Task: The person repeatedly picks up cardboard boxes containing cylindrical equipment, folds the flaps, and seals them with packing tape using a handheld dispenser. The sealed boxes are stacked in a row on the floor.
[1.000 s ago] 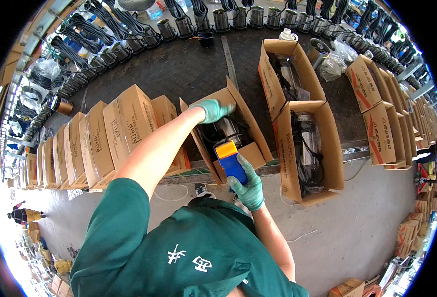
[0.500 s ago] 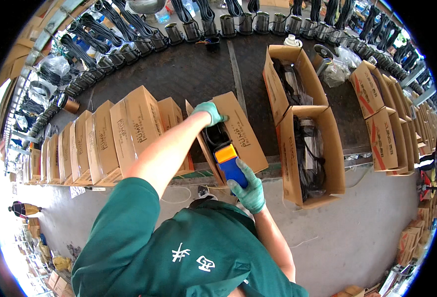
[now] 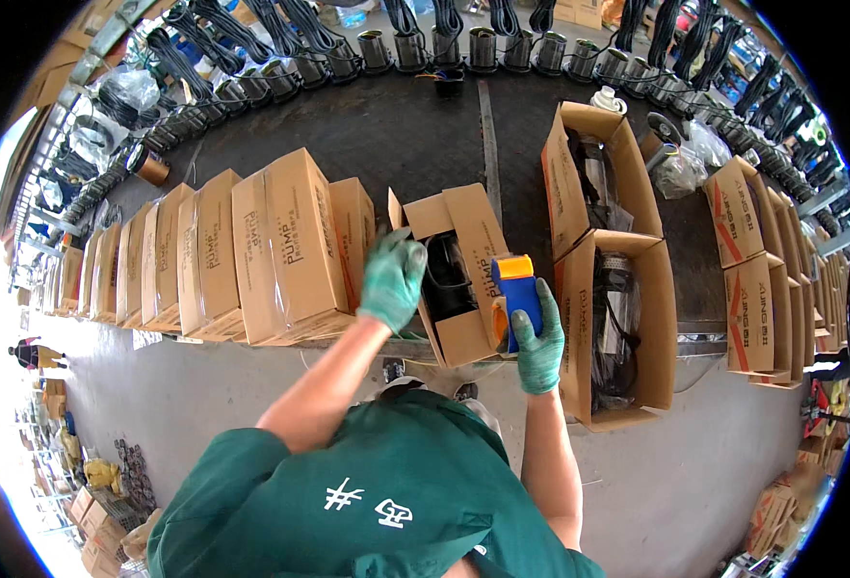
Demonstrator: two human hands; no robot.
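In front of me on the dark bench, an open brown carton (image 3: pixel 468 337) has its two end flaps folded inward and its long side flaps standing up. Black cable (image 3: pixel 449 275) shows through the gap between the flaps. My left hand (image 3: pixel 393 279), in a green glove, is at the carton's left long flap with its fingers closed around the edge. On the other side, my gloved right hand (image 3: pixel 540 342) grips a blue and yellow tape dispenser (image 3: pixel 519 294) upright beside the right flap. A roll of tape partly shows on the dispenser's left side.
To the left stands a row of taped cartons (image 3: pixel 280 241). Two open cartons (image 3: pixel 651 366) with bagged pumps (image 3: pixel 615 318) and cables stand at the right, and more cartons (image 3: pixel 747 299) beyond. Metal cylinders (image 3: pixel 483 48) with coiled black cables line the bench's far edge.
My left hand has come back from the carton's far end to its left flap. The near end flap is now folded in. The tape dispenser has moved right, off the opening, and turned upright.
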